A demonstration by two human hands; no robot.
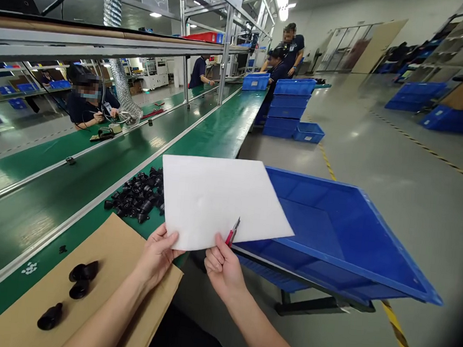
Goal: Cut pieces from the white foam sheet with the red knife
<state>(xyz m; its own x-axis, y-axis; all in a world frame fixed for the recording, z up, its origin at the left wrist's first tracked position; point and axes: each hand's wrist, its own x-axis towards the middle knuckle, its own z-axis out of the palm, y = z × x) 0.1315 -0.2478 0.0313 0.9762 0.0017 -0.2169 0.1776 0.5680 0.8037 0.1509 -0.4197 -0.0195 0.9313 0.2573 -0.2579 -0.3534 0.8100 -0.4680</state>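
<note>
Long green tabletop (202, 138) runs from the lower left of the frame up toward the centre top, under a metal shelf frame, in a factory hall with a grey floor (397, 172) filling the right half.

At centre frame both hands hold a white sheet (213, 201) by its near edge. It is tilted and hangs partly over the tabletop and partly over a blue bin (342, 242) at centre right, which sits slanted on a dark stand beside the tabletop. The left hand (158, 253) pinches the sheet's lower left edge, thumb on top, fingers closed under it. The right hand (221, 264) is curled shut at the sheet's lower edge and grips a small red-handled tool (233, 232), whose tip lies against the sheet's face.

Just left of the sheet, a pile of small black parts (138, 195) lies on the tabletop, partly hidden behind the sheet's left edge. In the lower left, a brown cardboard sheet (115, 250) lies under the left forearm, with three black parts (78, 281) on it.

Farther back, at upper centre, stacked blue crates (292, 100) stand on the floor beside the tabletop's far end, with people in dark clothes near them. At middle left, another person sits across the line.
</note>
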